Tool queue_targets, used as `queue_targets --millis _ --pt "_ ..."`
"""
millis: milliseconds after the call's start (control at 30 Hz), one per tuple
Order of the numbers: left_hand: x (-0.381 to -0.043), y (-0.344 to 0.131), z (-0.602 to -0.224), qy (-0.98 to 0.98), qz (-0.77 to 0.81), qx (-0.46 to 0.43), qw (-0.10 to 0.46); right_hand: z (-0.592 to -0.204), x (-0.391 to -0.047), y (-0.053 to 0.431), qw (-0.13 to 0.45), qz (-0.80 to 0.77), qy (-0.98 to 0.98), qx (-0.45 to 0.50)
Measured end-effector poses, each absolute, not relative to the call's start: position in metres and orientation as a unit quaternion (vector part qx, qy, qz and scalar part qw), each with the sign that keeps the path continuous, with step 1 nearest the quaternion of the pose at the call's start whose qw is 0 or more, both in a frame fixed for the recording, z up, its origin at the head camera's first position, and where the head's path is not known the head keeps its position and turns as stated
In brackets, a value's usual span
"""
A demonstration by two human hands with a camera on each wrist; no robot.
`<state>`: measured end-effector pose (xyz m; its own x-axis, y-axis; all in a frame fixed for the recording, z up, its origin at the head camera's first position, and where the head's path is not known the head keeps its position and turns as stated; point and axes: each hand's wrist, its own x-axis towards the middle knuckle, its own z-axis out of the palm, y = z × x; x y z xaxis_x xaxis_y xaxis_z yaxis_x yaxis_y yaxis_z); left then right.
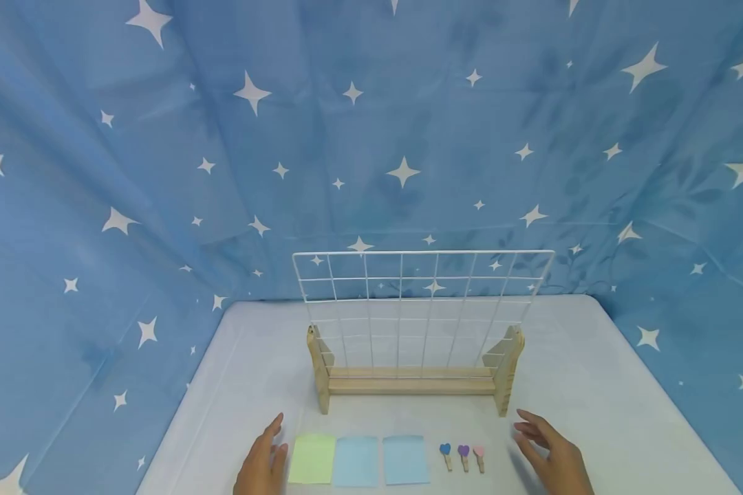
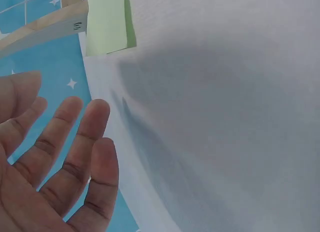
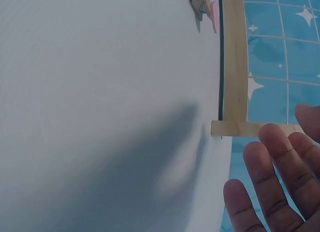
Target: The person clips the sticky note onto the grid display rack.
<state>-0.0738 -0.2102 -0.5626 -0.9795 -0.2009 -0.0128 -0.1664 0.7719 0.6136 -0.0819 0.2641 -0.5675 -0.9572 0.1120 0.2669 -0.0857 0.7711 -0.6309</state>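
My left hand (image 1: 262, 459) hovers just left of a green sticky note (image 1: 311, 459), its fingers loosely spread and holding nothing. Two blue sticky notes, a left one (image 1: 356, 462) and a right one (image 1: 406, 460), lie in a row beside the green note. To their right are three small wooden clothespins with hearts: blue (image 1: 446, 456), purple (image 1: 464, 457) and pink (image 1: 479, 458). Right of the pink clothespin, my right hand (image 1: 554, 454) holds nothing, fingers relaxed. In the wrist views, the left fingers (image 2: 80, 157) and right fingers (image 3: 265, 187) are apart from everything.
Behind the notes and clothespins stands a white wire grid (image 1: 417, 302) in a wooden stand (image 1: 411, 386). A white cloth covers the table (image 1: 248, 371). Blue curtains (image 1: 347, 137) with white stars hang behind and at both sides.
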Motion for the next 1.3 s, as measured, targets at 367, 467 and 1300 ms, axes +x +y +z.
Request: queue_targets --millis 367,467,1300 --pt "-0.078 -0.212 -0.558 -0.93 -0.343 0.134 -0.025 -0.569 -0.086 0.258 0.175 0.39 -0.904 0.029" --pt "-0.078 -0.213 -0.557 -0.925 -0.355 0.134 -0.031 -0.569 -0.087 0.256 0.16 0.403 -0.901 0.026" --pt "-0.081 -0.22 -0.566 -0.893 -0.434 0.11 -0.04 -0.578 -0.097 0.241 0.127 0.483 -0.86 0.106"
